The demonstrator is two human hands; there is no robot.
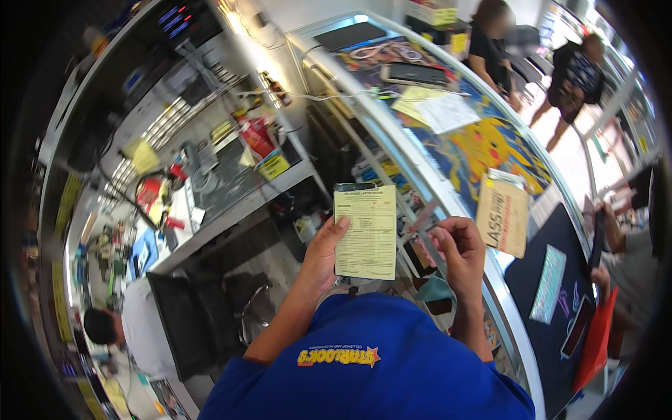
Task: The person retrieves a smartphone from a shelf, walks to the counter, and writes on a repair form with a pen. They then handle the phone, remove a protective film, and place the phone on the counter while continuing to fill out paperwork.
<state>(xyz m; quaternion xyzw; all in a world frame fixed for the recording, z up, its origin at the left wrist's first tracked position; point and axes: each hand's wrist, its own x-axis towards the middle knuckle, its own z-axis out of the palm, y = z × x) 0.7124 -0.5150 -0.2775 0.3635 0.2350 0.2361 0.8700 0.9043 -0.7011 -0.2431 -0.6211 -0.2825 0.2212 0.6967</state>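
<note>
In front of my chest, my left hand (324, 253) is closed on a yellow printed form (365, 241), thumb on its left edge. A dark rounded edge (355, 187) of a flat thing, perhaps a phone, shows behind the form's top. To the right of the form, apart from it, my right hand (458, 255) is closed with thumb and index finger pinched together. A thin, pale strip (424, 215) shows by these fingertips; whether they grip it I cannot tell. Below that hand is a teal item (435, 288), its kind unclear.
A glass-topped counter (514, 297) runs along my right, bearing a brown envelope (502, 218), papers (448, 112) and a dark mat. People stand beyond it. At left are a cluttered workbench (241, 168), a black chair (192, 318) and a seated person (143, 325).
</note>
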